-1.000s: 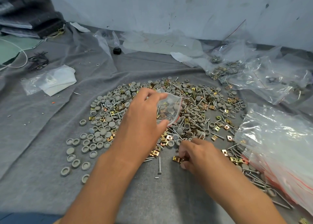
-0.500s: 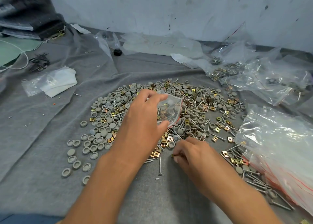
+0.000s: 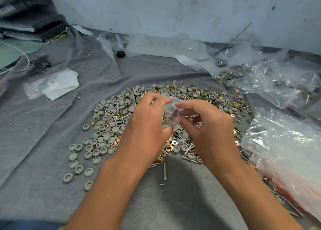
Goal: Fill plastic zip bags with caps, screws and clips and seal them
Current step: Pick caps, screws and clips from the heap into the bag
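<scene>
Two hands now meet over the heap: my right hand [image 3: 206, 125], picking at the cloth's near edge a second ago, has risen to pinch the small zip bag [image 3: 171, 115] that my left hand [image 3: 147, 123] grips. Caps [image 3: 104, 136], screws [image 3: 164, 172] and brass clips [image 3: 171, 143], too many to count, cover the middle of the grey cloth [image 3: 43, 143]. One stack of empty bags [image 3: 286, 151] crowds the right edge.
</scene>
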A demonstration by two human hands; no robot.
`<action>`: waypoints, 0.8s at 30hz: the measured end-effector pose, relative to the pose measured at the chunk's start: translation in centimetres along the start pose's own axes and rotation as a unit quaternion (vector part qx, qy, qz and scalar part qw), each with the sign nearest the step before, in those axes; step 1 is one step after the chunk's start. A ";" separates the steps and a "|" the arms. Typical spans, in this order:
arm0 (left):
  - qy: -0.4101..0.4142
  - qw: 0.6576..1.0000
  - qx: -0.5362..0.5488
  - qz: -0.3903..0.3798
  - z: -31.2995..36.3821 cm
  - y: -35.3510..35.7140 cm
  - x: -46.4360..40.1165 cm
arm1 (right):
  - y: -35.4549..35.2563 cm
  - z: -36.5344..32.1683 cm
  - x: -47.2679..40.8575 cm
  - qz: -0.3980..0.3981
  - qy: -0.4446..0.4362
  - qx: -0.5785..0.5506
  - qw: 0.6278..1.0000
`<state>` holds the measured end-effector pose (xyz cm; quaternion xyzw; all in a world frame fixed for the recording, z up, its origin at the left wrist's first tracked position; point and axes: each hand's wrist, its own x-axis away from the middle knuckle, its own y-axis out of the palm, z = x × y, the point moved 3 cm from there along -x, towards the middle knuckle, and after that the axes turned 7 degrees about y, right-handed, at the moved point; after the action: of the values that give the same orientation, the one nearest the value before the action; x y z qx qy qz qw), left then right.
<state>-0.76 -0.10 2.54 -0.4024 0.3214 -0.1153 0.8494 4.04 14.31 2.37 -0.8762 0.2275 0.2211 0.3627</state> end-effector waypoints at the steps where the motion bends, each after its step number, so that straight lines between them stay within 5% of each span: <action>1: -0.001 1.000 0.000 -0.001 0.0 0.0 0.0 | 0.0 0.0 0.0 0.003 -0.006 0.001 1.000; 5: -0.006 1.000 0.005 0.004 -0.1 -0.2 0.1 | -0.4 0.3 0.4 0.002 0.008 -0.006 1.000; 9: -0.010 1.000 0.012 0.009 -0.3 -0.3 0.0 | 1.7 1.0 2.5 -0.160 0.076 0.017 0.984; 14: -0.012 1.000 0.006 0.012 -0.3 -0.3 -0.1 | 4.3 0.3 4.4 -0.293 0.028 0.134 0.946; 24: -0.009 1.000 0.009 0.013 -0.1 -0.4 0.0 | 4.4 -0.6 4.5 -0.314 -0.027 0.229 0.921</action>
<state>-0.85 -0.44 2.83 -0.3919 0.3184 -0.1033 0.8569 5.31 10.08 -2.08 -0.7894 -0.0252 0.0611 0.6102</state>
